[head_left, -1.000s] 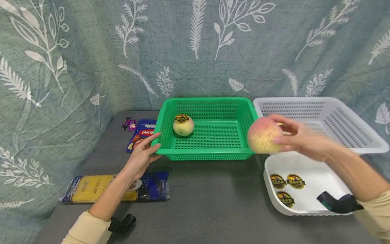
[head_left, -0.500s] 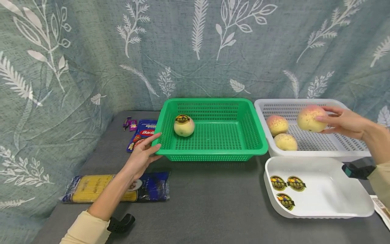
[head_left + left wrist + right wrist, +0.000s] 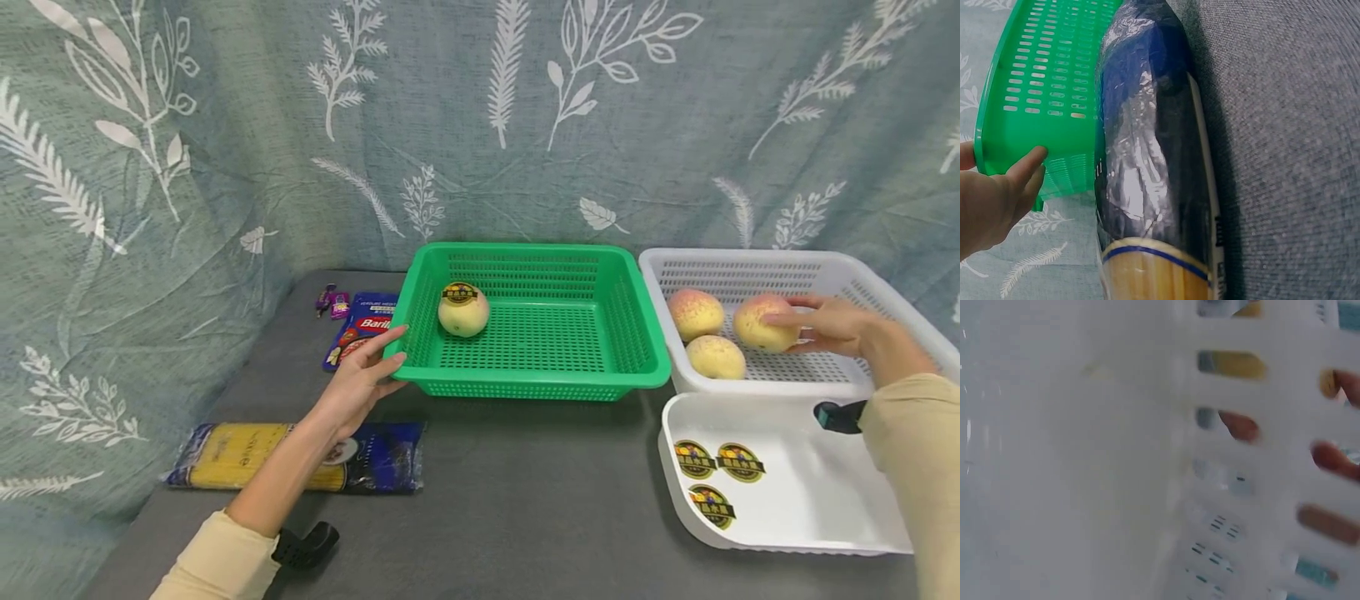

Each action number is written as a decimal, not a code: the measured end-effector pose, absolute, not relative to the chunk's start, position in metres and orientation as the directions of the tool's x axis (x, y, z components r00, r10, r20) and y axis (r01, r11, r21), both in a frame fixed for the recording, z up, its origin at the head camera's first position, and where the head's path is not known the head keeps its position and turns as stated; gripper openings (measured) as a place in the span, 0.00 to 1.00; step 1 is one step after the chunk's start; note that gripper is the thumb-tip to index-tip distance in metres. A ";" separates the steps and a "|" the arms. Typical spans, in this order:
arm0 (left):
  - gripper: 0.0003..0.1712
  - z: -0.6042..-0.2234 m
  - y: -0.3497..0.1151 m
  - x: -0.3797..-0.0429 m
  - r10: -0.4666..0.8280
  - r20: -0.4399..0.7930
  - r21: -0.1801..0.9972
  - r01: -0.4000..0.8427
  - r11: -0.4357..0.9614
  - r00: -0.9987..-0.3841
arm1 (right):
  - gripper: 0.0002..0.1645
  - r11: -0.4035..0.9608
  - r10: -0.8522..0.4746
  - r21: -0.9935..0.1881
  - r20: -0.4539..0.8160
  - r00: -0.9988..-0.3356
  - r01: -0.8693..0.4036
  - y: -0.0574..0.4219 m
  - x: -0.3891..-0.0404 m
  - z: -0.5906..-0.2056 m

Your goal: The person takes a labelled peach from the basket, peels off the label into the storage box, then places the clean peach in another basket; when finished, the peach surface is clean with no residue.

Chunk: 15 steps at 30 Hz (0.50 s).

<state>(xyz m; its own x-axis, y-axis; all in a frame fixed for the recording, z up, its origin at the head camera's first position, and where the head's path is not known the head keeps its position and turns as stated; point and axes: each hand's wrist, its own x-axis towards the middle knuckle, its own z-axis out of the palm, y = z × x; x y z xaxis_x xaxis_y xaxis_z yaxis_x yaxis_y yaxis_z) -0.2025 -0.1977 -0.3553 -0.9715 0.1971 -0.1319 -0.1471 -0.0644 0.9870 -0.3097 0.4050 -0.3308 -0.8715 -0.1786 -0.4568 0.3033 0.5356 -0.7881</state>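
Note:
A peach (image 3: 766, 323) with a red blush is held by my right hand (image 3: 828, 325), low inside the white perforated basket (image 3: 847, 385). Two more peaches, a redder one (image 3: 696, 314) and a paler one (image 3: 716, 357), lie just left of it. My left hand (image 3: 363, 379) holds the rim of the green basket (image 3: 540, 377) at its left front corner, fingers above and below the edge in the left wrist view. Inside that basket sits a peach (image 3: 463, 317) bearing a black-and-gold sticker (image 3: 460, 293). The right wrist view shows fingers (image 3: 1332, 456) through the white basket's slots.
In front of the white basket stands a white tray (image 3: 795, 508) with several round stickers (image 3: 741, 462). A spaghetti pack (image 3: 232, 454) lies under my left forearm. Behind it are a blue Barilla pouch (image 3: 367, 321) and small purple packets (image 3: 339, 305). A patterned curtain (image 3: 465, 125) hangs behind.
My right hand has carried the peach from the green basket's right edge rightward and down into the white basket. The left hand stays at the green rim; the head view shifts slightly right.

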 end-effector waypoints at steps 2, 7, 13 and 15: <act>0.32 -0.356 -0.197 -0.203 0.198 -0.129 0.986 -0.146 -0.075 -0.972 | 0.56 0.568 -0.173 -0.767 -0.466 -0.868 0.299 0.403 -0.311 -0.333; 0.32 -0.356 -0.196 -0.203 0.203 -0.131 0.985 -0.150 -0.081 -0.970 | 0.58 0.581 -0.176 -0.751 -0.493 -0.852 0.314 0.399 -0.316 -0.339; 0.32 -0.356 -0.196 -0.201 0.202 -0.124 0.987 -0.141 -0.072 -0.971 | 0.56 0.552 -0.172 -0.772 -0.476 -0.862 0.316 0.397 -0.319 -0.342; 0.32 -0.357 -0.196 -0.201 0.198 -0.122 0.988 -0.139 -0.074 -0.972 | 0.54 0.539 -0.164 -0.787 -0.448 -0.879 0.300 0.396 -0.319 -0.343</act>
